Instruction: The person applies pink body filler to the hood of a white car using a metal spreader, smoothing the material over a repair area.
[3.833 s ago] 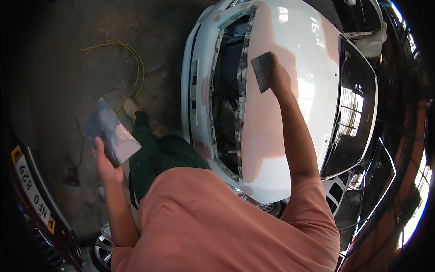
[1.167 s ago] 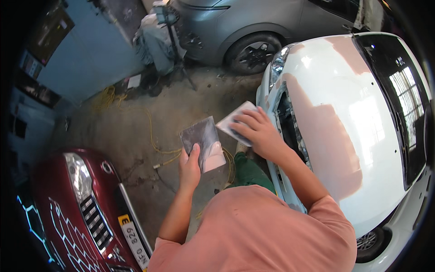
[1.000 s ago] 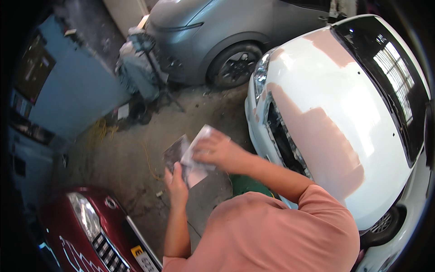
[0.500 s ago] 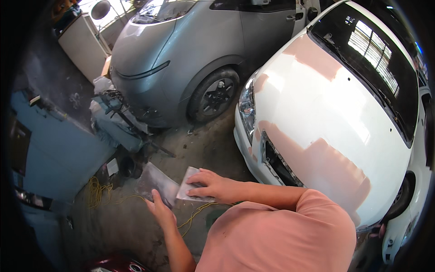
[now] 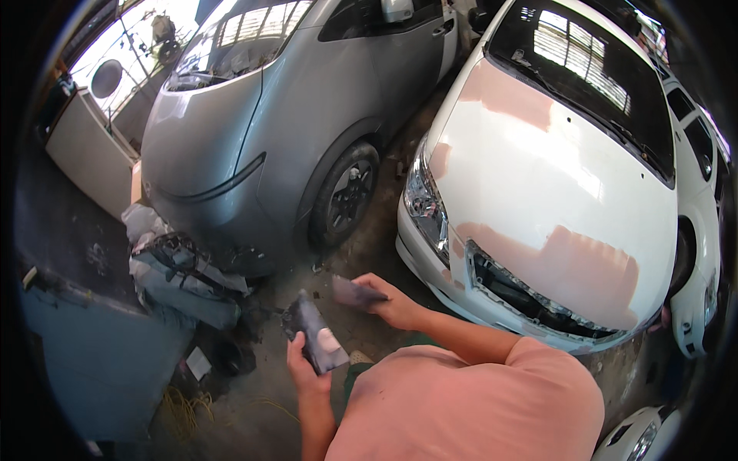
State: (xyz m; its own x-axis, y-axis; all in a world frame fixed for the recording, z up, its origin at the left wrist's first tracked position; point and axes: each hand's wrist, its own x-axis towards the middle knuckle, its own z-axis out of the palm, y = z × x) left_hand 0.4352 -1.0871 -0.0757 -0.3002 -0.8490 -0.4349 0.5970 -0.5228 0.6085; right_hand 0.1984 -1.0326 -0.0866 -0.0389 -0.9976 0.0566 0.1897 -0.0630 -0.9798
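My left hand (image 5: 307,367) grips the lower edge of a flat, dark grey rectangular plate (image 5: 306,316), thumb on its face. A smooth pale pink patch (image 5: 329,341), like filler paste, shows near the plate's lower end. To the right and slightly higher, my right hand (image 5: 397,306) is closed on a thin rectangular spreader (image 5: 351,291), which is somewhat blurred. Plate and spreader are apart. Beyond my right arm stands a white car (image 5: 530,177). Its bonnet carries matte pinkish-brown filler patches (image 5: 584,273), and the grille opening (image 5: 507,288) is bare.
A grey van (image 5: 223,138) stands ahead to the left, its front wheel (image 5: 350,196) close to the white car. Plastic-wrapped parts (image 5: 181,284) sit by its nose. Yellow cord (image 5: 184,407) lies on the floor at lower left, near a blue-grey panel (image 5: 100,346).
The spreader has lifted off the plate, and my right hand has moved up and right. The plate has turned more upright, showing the pale patch. My view has shifted right.
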